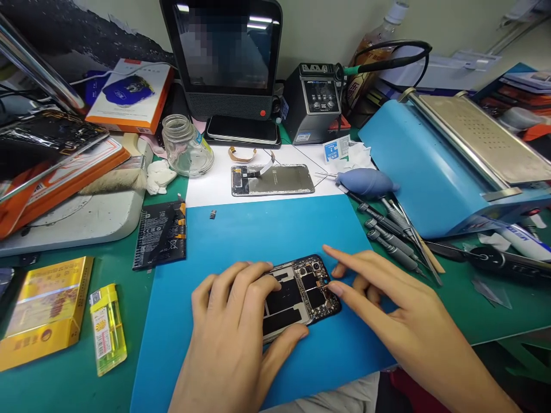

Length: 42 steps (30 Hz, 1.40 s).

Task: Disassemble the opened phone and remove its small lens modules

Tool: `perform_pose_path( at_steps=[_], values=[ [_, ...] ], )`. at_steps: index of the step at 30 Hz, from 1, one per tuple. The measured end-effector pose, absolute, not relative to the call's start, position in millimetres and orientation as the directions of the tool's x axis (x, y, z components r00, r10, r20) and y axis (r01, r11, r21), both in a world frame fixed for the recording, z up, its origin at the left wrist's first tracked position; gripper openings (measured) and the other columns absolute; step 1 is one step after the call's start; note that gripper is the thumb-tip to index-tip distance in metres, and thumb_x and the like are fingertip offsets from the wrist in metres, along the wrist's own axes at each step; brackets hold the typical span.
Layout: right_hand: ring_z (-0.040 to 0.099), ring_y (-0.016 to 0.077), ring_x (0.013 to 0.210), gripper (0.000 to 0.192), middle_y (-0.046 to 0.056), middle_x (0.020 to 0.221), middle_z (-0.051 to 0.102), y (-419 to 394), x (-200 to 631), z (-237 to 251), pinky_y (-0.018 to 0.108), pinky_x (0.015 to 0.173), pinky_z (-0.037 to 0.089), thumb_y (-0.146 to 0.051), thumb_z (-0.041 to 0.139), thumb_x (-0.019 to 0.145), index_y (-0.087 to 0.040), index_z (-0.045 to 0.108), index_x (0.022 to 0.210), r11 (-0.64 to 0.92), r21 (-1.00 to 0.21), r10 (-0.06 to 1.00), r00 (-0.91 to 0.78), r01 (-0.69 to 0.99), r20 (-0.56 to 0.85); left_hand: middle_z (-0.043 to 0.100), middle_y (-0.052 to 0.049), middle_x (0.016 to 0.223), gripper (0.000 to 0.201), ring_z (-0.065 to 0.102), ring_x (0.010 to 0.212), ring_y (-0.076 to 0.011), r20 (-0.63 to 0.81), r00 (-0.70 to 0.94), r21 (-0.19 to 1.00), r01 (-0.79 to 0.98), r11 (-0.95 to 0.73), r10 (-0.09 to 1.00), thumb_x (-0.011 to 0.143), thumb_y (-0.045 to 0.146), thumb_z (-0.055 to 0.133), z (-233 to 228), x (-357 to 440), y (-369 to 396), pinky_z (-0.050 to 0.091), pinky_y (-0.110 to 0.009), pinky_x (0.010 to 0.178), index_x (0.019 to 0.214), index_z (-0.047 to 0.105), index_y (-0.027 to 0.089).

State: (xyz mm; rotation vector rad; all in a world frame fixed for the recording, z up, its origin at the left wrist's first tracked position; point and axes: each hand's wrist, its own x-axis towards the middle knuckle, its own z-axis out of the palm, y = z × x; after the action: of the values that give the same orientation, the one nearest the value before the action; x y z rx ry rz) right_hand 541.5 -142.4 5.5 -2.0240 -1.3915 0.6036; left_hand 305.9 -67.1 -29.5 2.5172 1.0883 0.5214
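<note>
An opened phone body (301, 295) with bare circuit boards and camera modules lies on the blue mat (275, 235). My left hand (235, 332) lies flat over its left half, thumb against the lower edge, holding it down. My right hand (387, 307) reaches in from the right; its fingertips touch the phone's right edge near the cameras. A detached screen panel (273, 180) with a flex cable rests on the white sheet behind the mat. A black battery (160, 235) lies just left of the mat.
Several screwdrivers and tweezers (396, 235) and a blue air blower (368, 182) lie at the right. A blue machine (447, 166) stands beyond. A glass jar (186, 146), soldering station (313, 103), monitor (224, 54), yellow lighter (107, 328) and gold box (45, 310) surround the mat.
</note>
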Motion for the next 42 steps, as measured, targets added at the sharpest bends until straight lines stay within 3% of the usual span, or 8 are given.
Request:
perform_pose_path(
  at_steps=[6, 11, 15, 27, 34, 42],
  values=[
    [0.061, 0.0025, 0.064, 0.029, -0.002, 0.116, 0.071, -137, 532, 1, 0.017, 0.058, 0.050, -0.041, 0.068, 0.114, -0.034, 0.077, 0.140, -0.104, -0.563, 0.967, 0.216, 0.820, 0.137, 0.075, -0.007, 0.145, 0.042, 0.057, 0.139, -0.0362, 0.184, 0.632, 0.481, 0.609, -0.630, 0.752, 0.102, 0.035, 0.080, -30, 306, -66, 0.032, -0.052, 0.112, 0.131, 0.051, 0.029],
    [0.067, 0.0048, 0.077, 0.021, -0.002, 0.117, 0.071, -141, 527, -2, 0.017, 0.069, 0.053, -0.035, 0.064, 0.116, -0.028, 0.076, 0.133, -0.065, -0.485, 0.960, 0.187, 0.872, 0.208, 0.075, -0.009, 0.145, 0.041, 0.058, 0.138, -0.0377, 0.187, 0.633, 0.470, 0.614, -0.634, 0.751, 0.102, 0.037, 0.079, -31, 305, -66, 0.033, -0.052, 0.111, 0.131, 0.052, 0.029],
    [0.064, 0.0046, 0.075, 0.021, -0.004, 0.116, 0.069, -140, 527, -4, 0.017, 0.073, 0.053, -0.033, 0.067, 0.115, -0.033, 0.073, 0.134, -0.067, -0.528, 0.960, 0.199, 0.846, 0.198, 0.075, -0.008, 0.145, 0.041, 0.059, 0.139, -0.0377, 0.195, 0.627, 0.464, 0.618, -0.634, 0.754, 0.100, 0.037, 0.081, -32, 305, -67, 0.035, -0.053, 0.111, 0.130, 0.054, 0.028],
    [0.064, 0.0114, 0.072, 0.015, -0.001, 0.105, 0.071, -137, 537, -2, 0.025, 0.063, 0.053, -0.041, 0.071, 0.110, -0.034, 0.081, 0.119, -0.178, -0.713, 0.948, 0.313, 0.678, 0.061, 0.075, -0.007, 0.144, 0.041, 0.062, 0.138, -0.0356, 0.199, 0.616, 0.467, 0.624, -0.627, 0.762, 0.100, 0.037, 0.082, -32, 305, -68, 0.036, -0.052, 0.112, 0.130, 0.055, 0.029],
    [0.068, 0.0103, 0.078, 0.012, -0.004, 0.107, 0.075, -133, 542, -2, 0.021, 0.064, 0.053, -0.039, 0.070, 0.109, -0.035, 0.082, 0.109, -0.179, -0.734, 0.946, 0.319, 0.655, 0.054, 0.075, -0.007, 0.144, 0.046, 0.062, 0.137, -0.0356, 0.191, 0.620, 0.481, 0.617, -0.624, 0.761, 0.098, 0.034, 0.084, -31, 306, -67, 0.035, -0.051, 0.112, 0.131, 0.053, 0.029],
    [0.065, 0.0123, 0.072, 0.020, -0.001, 0.099, 0.076, -129, 546, -3, 0.023, 0.061, 0.054, -0.049, 0.074, 0.107, -0.031, 0.084, 0.103, -0.211, -0.756, 0.942, 0.335, 0.620, 0.012, 0.075, -0.007, 0.146, 0.045, 0.058, 0.139, -0.0366, 0.189, 0.624, 0.455, 0.628, -0.631, 0.758, 0.099, 0.034, 0.082, -30, 306, -67, 0.034, -0.052, 0.111, 0.132, 0.052, 0.029]
  ],
)
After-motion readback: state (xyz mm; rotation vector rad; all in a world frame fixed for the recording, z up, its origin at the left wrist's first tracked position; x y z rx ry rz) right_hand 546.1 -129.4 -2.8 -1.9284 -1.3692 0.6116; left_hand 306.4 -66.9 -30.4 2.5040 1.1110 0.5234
